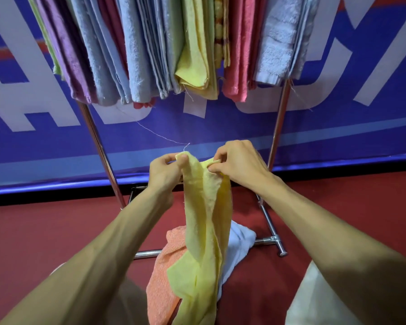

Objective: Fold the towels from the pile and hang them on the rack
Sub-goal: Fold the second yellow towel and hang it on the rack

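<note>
A pale yellow towel [205, 221] hangs lengthwise between my two hands, below the rack. My left hand [164, 171] pinches one top corner and my right hand [237, 164] pinches the other, the two corners held close together. The towel droops down over the pile on the floor: an orange towel [167, 261] and a white towel [240, 242]. Above, the chrome rack [278, 127] carries several folded towels in purple, light blue, yellow, pink and white [192, 55].
The rack's chrome legs [101, 146] and base bars [271, 239] stand on a dark red floor [33, 235]. A blue banner with large white letters [28, 109] runs behind. A loose thread trails from the hung towels. White cloth [312, 299] shows at lower right.
</note>
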The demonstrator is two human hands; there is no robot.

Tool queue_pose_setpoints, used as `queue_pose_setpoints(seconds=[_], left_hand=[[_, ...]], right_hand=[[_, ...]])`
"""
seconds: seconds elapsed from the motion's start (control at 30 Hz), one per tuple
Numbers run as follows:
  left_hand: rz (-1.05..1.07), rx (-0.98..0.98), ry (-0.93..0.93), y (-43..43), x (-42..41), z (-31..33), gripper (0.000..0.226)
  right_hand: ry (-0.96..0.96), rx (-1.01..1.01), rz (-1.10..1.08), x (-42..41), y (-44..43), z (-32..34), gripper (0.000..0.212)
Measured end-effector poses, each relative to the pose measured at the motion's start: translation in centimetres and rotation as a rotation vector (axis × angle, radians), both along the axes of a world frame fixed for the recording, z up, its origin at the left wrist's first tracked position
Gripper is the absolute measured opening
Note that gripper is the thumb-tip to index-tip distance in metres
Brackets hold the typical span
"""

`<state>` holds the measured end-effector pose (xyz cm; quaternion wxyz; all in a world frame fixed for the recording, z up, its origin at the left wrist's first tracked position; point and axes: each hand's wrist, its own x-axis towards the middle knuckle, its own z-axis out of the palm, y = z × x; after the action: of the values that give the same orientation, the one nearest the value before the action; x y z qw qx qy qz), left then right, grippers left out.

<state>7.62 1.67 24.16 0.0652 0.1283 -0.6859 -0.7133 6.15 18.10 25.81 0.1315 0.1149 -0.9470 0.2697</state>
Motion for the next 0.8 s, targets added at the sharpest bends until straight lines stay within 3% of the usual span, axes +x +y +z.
queue_pose_setpoints(seconds=[0.07,0.17,0.3,0.4,0.57,0.73,0.8], left_hand=[[-0.008,-0.007,-0.020,-0.1,-0.1,-0.1,0.008],[-0.067,-0.003,-0.035,0.2,0.1,-0.1,0.009],[-0.158,0.038,-0.050,0.7,0.6,0.3,0.007],[-0.154,0.069,-0.051,0.9,0.6,0.3,0.011],[-0.170,0.099,-0.066,0.9,0.6,0.1,0.019],[-0.124,0.134,-0.093,0.8,0.3,-0.1,0.018],[-0.106,0.129,-0.100,0.8,0.2,-0.1,0.017]], right_hand=[[0.073,0.017,0.099,-0.1,0.0,-0.1,0.020],[0.107,-0.133,0.263,0.1,-0.4,-0.1,0.021],[0.095,-0.248,0.239,0.3,-0.8,0.0,0.019],[0.010,-0.180,0.184,0.0,-0.5,0.0,0.006],[-0.082,-0.047,0.175,0.1,-0.4,0.1,0.022],[-0.113,0.001,0.126,0.4,0.1,0.7,0.010],[-0.124,0.040,0.131,0.4,0.1,0.7,0.018]])
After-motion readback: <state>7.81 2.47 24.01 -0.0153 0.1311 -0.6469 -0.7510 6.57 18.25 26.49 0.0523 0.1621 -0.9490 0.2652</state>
